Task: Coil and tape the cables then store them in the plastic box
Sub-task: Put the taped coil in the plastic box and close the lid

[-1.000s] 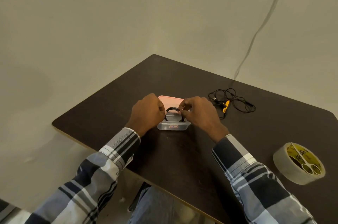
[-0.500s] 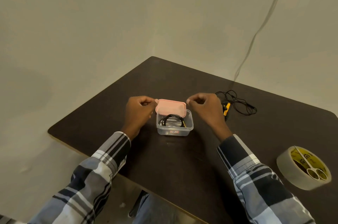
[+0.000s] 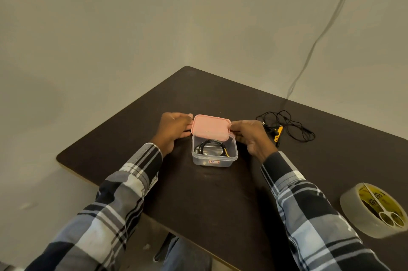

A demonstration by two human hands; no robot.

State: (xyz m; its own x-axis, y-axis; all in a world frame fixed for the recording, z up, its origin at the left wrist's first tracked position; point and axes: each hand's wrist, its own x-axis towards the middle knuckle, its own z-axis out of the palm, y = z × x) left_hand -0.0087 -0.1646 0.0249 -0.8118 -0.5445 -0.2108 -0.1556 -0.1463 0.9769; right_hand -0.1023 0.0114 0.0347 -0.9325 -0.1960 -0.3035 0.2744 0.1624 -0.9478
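We note a roll of tape (image 3: 373, 210) lying nearest, at the table's (image 3: 220, 200) right edge. Mid-table stands the clear plastic box (image 3: 214, 155) holding a coiled black cable (image 3: 209, 148). Our left hand (image 3: 173, 130) and right hand (image 3: 251, 136) pinch the pink lid (image 3: 210, 127) by its ends, over the box's far side. Beyond lies a loose cable (image 3: 287, 126), uncoiled.

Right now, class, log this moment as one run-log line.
left hand: holds pink plastic lid | right hand: holds lid | clear plastic box: coiled black cable inside
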